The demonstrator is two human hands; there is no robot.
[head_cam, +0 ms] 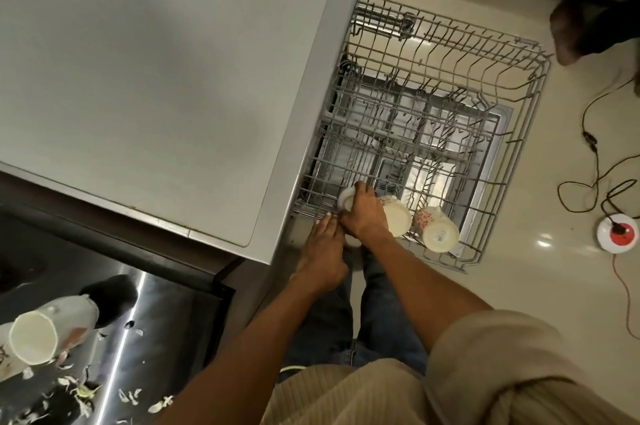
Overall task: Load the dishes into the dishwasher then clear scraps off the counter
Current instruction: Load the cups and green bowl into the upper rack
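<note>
- Kitchen floor, right half of frame; rack (512, 133) pulled out beside counter (138, 78), mostly empty.
- Two cups already in the rack's lower corner: cup (437, 230) on its side, second cup (396, 220) touching your right hand (363, 213).
- Right hand curls over a small white cup (346, 202) at the rack's lower-left edge; left hand (323, 251) sits just below, fingers fairly straight at the rim, nothing clearly held.
- Seat it mouth-down between tines, clear of its neighbour, so it can't tip.
- Still to do: mug (38, 334) and scraps (86, 393), lower left.
</note>
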